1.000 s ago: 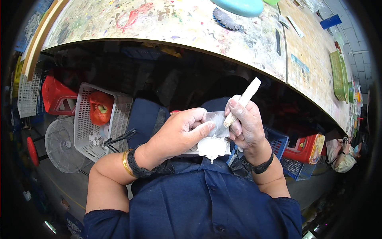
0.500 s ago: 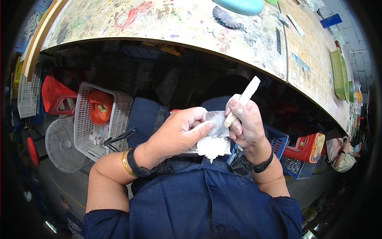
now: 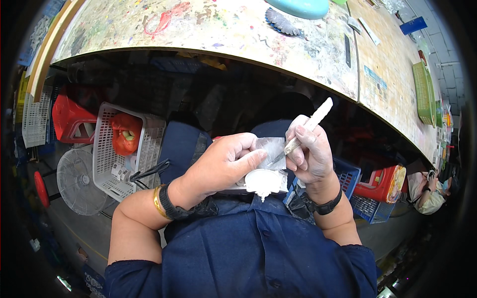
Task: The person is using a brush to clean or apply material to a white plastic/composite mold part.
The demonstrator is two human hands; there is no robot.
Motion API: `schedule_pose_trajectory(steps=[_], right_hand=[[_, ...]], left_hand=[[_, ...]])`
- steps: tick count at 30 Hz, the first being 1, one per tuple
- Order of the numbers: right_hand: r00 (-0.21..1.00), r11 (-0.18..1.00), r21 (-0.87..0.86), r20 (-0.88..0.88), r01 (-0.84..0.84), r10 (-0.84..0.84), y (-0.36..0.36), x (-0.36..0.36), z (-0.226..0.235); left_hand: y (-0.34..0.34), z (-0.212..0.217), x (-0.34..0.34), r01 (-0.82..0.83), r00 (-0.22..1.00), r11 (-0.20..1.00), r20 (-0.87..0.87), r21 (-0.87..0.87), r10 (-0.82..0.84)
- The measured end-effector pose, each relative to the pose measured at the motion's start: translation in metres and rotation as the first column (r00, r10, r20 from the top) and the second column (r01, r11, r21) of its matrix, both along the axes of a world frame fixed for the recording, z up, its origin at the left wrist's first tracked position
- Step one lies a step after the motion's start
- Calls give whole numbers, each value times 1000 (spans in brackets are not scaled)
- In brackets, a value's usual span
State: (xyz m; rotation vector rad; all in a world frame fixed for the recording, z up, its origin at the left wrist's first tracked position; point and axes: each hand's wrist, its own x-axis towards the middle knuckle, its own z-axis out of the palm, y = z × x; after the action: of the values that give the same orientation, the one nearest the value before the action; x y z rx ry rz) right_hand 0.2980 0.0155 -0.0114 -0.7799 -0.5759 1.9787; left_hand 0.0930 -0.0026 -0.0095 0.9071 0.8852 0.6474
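My left hand [image 3: 243, 156], thumb on top, pinches a thin grey square sheet [image 3: 271, 148]. My right hand [image 3: 310, 151], dusted white, is closed around a whitish stick-like tool [image 3: 318, 115] that slants up to the right. The tool's lower end comes to the sheet's right edge, where a narrow dark line, perhaps its blade, lies across the sheet. Just below the sheet, in front of my torso, is a white ornamental piece [image 3: 262, 183] with a rounded top and a pointed lower end. What supports it is mostly hidden.
A paint-stained table [image 3: 223, 35] curves across the far side, with a serrated grey piece [image 3: 283, 22] on it. To the left are a white basket [image 3: 107, 174] holding an orange bag, and a fan [image 3: 79, 181]. Blue crates [image 3: 367, 211] and a red stool [image 3: 380, 185] stand right.
My right hand has shifted slightly right and turned the tool to a flatter slant. More of the grey sheet's right side now shows. My left hand stays nearly still.
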Motion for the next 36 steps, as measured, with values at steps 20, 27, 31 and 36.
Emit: schedule_pose_trajectory(steps=[20, 27, 31, 36], right_hand=[[990, 998, 12, -126, -57, 58, -7, 3, -13], [988, 998, 21, -143, -51, 53, -7, 3, -19], [987, 999, 19, -155, -40, 43, -6, 2, -20], [984, 1000, 7, -177, -18, 19, -5, 1, -20]], left_hand=[[2, 0, 0, -9, 996, 994, 83, -108, 18], [2, -1, 0, -21, 997, 996, 73, -86, 28], [2, -3, -2, -22, 998, 997, 58, -69, 26], [3, -3, -3, -19, 997, 996, 78, -88, 26]])
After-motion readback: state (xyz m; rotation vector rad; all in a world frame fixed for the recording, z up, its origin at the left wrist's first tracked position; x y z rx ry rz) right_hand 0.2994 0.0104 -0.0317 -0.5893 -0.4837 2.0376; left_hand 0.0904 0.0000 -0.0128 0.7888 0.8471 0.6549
